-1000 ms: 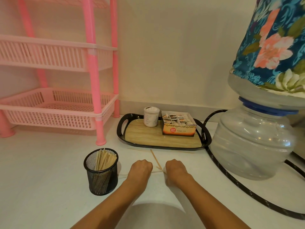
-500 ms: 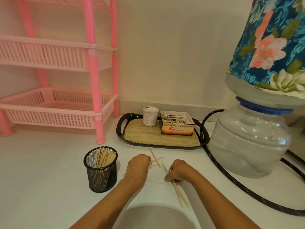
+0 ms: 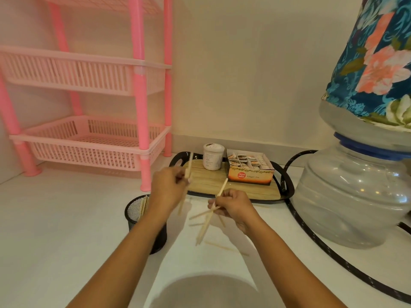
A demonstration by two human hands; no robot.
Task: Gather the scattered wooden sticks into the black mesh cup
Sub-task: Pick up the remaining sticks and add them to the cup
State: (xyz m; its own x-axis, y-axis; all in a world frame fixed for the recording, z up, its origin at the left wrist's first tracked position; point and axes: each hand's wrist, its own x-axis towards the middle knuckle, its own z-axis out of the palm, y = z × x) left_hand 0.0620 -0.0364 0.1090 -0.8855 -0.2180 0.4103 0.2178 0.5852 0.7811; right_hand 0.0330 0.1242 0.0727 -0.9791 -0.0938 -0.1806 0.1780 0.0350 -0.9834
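A person's two bare forearms reach forward over a white tabletop [image 3: 55, 230]. The left hand [image 3: 168, 188] is clenched around a few thin pale wooden sticks [image 3: 188, 168], held roughly upright and lifted clear of the surface. The right hand [image 3: 231, 204] grips another small bunch of sticks [image 3: 205, 225] that fan out at different angles, their lower ends pointing down toward the tabletop. One loose stick [image 3: 219, 246] lies flat on the tabletop just below the right hand. The round black mesh cup [image 3: 135, 213] stands beside the left forearm, partly hidden by it, with a bundle of sticks already upright inside. Behind the hands sits a black-rimmed tray with a wood-grain base [image 3: 233, 190].

The step in hand appears to be collecting the last sticks. Next, each bunch probably needs squaring up and lowering end-first into the cup, then the loose stick picked up.
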